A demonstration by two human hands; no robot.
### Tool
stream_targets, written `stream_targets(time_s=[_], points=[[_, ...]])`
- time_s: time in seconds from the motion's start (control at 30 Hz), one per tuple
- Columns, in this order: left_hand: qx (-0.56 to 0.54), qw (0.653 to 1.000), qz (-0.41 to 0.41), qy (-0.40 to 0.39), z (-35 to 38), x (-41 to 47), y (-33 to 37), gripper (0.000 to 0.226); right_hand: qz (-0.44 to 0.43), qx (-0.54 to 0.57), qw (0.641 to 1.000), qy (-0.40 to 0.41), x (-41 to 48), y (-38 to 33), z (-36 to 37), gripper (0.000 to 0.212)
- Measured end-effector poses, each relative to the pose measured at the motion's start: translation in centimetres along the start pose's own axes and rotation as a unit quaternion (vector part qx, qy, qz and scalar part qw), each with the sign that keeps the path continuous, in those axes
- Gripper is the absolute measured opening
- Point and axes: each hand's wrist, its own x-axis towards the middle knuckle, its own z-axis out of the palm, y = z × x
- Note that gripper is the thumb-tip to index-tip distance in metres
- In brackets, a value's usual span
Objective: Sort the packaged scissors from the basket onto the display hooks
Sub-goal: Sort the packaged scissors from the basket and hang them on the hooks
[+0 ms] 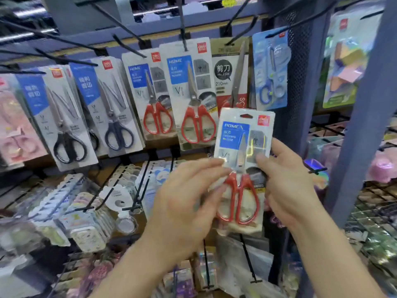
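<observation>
- A red-handled scissors pack (241,168) is held upright in front of the display, low and right of centre, below the hanging rows.
- The right hand (285,186) is closed on the pack's right edge; the left hand (189,198) pinches its left edge with the fingertips (219,163). The left hand is blurred, so the firmness of its hold cannot be judged.
- Matching red-handled packs (193,95) are seen hanging on a hook (182,24) just up and left of the held pack.
- The hang hole (246,116) at the card's top is judged to be the alignment feature; it should be levelled with the hook tip before the pack is slid on.
- Grip is best kept low on the card, so the hole is left unobstructed.
- The basket is not in view.
</observation>
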Motion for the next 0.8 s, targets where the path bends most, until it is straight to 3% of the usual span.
stream_targets(time_s=[0.07,0.13,0.2,0.33,0.5,0.7,0.8], points=[[-0.040,0.993,-0.100,0.042,-1.7,3.4,-1.4,0.035,-0.015,-0.031,0.998,-0.055,0.3,-0.1,1.5,0.033],[-0.118,0.973,-0.197,0.034,-2.9,6.5,-2.8,0.039,-0.023,-0.045,0.992,-0.118,0.7,-0.1,3.1,0.035],[-0.178,0.955,-0.235,0.041,-3.7,8.5,-3.9,0.025,-0.031,-0.063,0.984,-0.164,1.0,-0.3,4.9,0.038],[-0.165,0.951,-0.228,0.127,-6.4,10.5,-5.2,0.010,-0.064,-0.088,0.970,-0.218,1.6,-1.2,7.2,0.029],[-0.145,0.955,-0.159,0.203,-11.4,14.2,-7.1,0.002,-0.024,-0.161,0.956,-0.242,2.1,-0.5,9.5,0.009],[-0.057,0.974,-0.121,0.184,-12.2,16.1,-8.5,0.005,-0.007,-0.093,0.974,-0.207,3.2,0.2,11.5,0.006],[-0.123,0.967,-0.159,0.159,-12.4,16.2,-9.3,0.006,0.023,-0.067,0.975,-0.212,3.1,0.7,11.9,0.007]])
